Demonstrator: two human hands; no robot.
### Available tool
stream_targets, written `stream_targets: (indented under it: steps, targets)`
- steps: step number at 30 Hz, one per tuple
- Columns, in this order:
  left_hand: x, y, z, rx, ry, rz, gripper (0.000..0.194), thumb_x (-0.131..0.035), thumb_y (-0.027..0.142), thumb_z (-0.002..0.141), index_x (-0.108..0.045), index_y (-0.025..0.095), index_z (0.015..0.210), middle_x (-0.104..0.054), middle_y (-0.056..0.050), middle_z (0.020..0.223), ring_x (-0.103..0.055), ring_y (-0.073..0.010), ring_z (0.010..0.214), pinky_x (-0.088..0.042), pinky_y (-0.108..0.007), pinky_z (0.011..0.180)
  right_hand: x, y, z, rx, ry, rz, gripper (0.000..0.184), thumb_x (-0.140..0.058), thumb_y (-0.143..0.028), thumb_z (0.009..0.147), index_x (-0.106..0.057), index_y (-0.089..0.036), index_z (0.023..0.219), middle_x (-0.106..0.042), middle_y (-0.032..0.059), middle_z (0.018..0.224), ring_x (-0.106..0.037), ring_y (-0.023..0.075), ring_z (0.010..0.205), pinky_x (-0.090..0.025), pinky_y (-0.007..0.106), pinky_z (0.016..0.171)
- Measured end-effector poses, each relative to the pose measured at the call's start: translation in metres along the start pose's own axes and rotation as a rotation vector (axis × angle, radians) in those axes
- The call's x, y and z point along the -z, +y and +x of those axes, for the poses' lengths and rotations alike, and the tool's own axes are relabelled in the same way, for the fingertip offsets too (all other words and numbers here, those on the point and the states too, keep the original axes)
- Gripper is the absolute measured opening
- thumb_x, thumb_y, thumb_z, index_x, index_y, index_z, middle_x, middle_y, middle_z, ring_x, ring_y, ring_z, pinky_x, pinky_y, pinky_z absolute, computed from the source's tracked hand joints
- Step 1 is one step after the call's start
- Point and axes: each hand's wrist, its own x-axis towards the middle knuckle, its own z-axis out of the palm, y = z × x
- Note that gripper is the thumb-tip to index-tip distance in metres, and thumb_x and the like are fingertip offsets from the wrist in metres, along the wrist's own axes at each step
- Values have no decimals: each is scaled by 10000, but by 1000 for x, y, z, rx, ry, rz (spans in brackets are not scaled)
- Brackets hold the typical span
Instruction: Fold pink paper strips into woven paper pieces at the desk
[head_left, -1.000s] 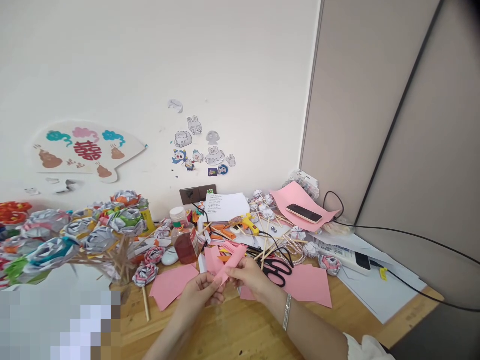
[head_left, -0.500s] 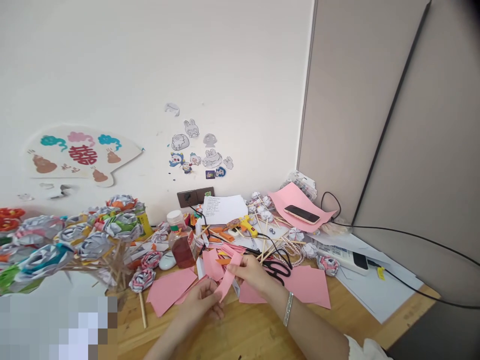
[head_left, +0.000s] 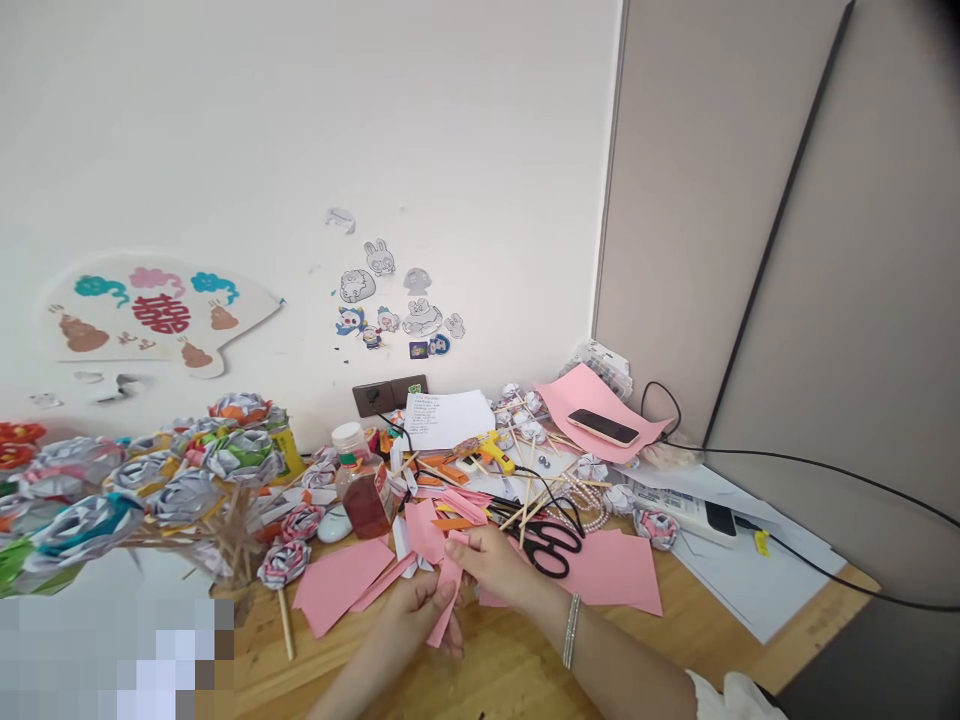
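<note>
Pinching pink strip (head_left: pixel 448 590) between left (head_left: pixel 439 607) and right fingers (head_left: pixel 466 553).

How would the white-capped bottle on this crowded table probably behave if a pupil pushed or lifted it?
The bottle would probably feel fairly heavy for its size, since reddish contents fill much of it. Pushed near its white cap, it might tip, being taller than wide. Its shiny wall looks smooth, so it could be slippery.
</note>
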Motion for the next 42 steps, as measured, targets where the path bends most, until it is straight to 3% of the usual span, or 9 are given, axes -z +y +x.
stream_targets:
  steps: [6, 10, 15, 21, 27, 31, 35, 42]
  targets:
    - [-3, 8, -3, 9, -26, -55, 339, -474, 488, 723, -535, 181, 594, -676, -22, 477, -585, -146, 448, -394, -215, 470, -6, 8, 0, -12, 39, -173, 370, -531, -467, 701, -509, -166, 486, -433, -26, 404, -369, 89, 369, -245, 207, 387]
    - [-6, 8, -2, 30, 17, -106, 423, -394, 558, 726, -515, 183, 573, -659, -15, 454, -569, -143, 420, -387, -220, 441, -7, 12, 1, 41, 79, -287, 399, -524, -462, 704, -452, -165, 449, -376, -40, 409, -317, 76, 380, -220, 205, 390]
    - [-7, 2, -1, 13, 69, -31, 406, -403, 538, 736, -461, 187, 539, -625, -3, 371, -530, -119, 358, -347, -201, 402, -5, 9, 2, 103, 50, -400, 462, -371, -479, 791, -390, -172, 447, -380, -25, 432, -360, 87, 411, -251, 209, 410]
    - [-10, 2, 0, 55, 52, -201, 367, -459, 553, 693, -444, 191, 635, -629, 10, 417, -558, -130, 370, -377, -204, 391, -6, 6, -2, 142, 17, -579, 496, -325, -492, 805, -383, -178, 425, -372, -18, 407, -358, 95, 408, -257, 218, 416]
    - [-5, -4, 3, -5, 101, -89, 366, -478, 541, 687, -456, 181, 629, -575, 38, 367, -524, -111, 314, -372, -200, 373, -5, 6, -1, 140, -52, -510, 516, -290, -489, 821, -457, -168, 455, -453, 0, 441, -422, 105, 428, -304, 220, 448]
    - [-3, -4, 3, 33, 42, -93, 331, -543, 504, 655, -463, 183, 655, -617, 25, 446, -566, -132, 376, -402, -216, 393, -4, 5, 1, 196, 9, -659, 487, -330, -434, 824, -476, -162, 447, -472, 3, 442, -431, 109, 439, -298, 224, 468]
    - [-2, -3, 4, 24, 90, -17, 306, -573, 463, 645, -445, 188, 602, -582, 47, 402, -542, -121, 345, -359, -200, 370, -4, 3, 1, 208, 52, -734, 478, -312, -403, 838, -503, -160, 473, -491, 2, 451, -437, 105, 440, -284, 216, 463]
    - [2, -4, 6, 15, 58, 21, 271, -610, 387, 633, -453, 178, 564, -553, 59, 378, -501, -95, 329, -317, -187, 387, 3, -1, 7, 209, 149, -789, 497, -294, -381, 849, -517, -154, 467, -490, -1, 443, -444, 98, 452, -311, 208, 507]
